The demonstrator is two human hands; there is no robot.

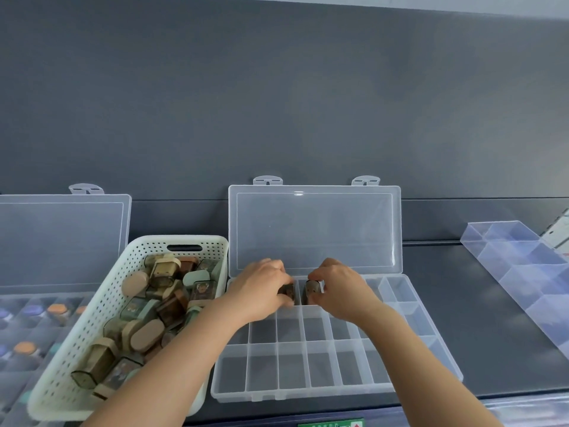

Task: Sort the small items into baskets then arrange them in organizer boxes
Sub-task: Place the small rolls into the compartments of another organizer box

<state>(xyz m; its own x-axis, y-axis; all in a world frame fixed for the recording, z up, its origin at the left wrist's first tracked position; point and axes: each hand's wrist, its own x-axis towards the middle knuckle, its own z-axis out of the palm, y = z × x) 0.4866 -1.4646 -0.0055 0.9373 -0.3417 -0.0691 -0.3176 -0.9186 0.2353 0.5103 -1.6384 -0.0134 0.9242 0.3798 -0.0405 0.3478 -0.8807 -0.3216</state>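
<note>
Dark grey table [480, 318] is stretching out under everything, with a dark grey wall rising behind it. My left grip [261, 288] is curling its fingers round a small brown case [288, 291], and my right grip [338, 288] is pinching a small grey case [312, 291] in much the same way. Both cases are standing in the far row of the clear organizer box [308, 392], in neighbouring compartments with one divider between them, the brown case at 9 o'clock of the grey one. Whether they are resting on the bottom yet, I cannot tell, since my fingers are covering them.

At 12 o'clock of my grips the box's lid [314, 229] is standing open against the wall. At 8 o'clock of the box a white perforated basket [92, 318] is sitting at an angle, its far corner just beside the box's left edge, and it is holding a pile of small cases [147, 334] in brown, tan and pale green. Further out at 9 o'clock, partly behind the basket, a second organizer box [61, 241] is standing open too, holding blurred items with orange and blue caps [57, 309]. At 3 o'clock, well apart from the box, a clear divider tray [523, 266] is lying slantwise on the table.
</note>
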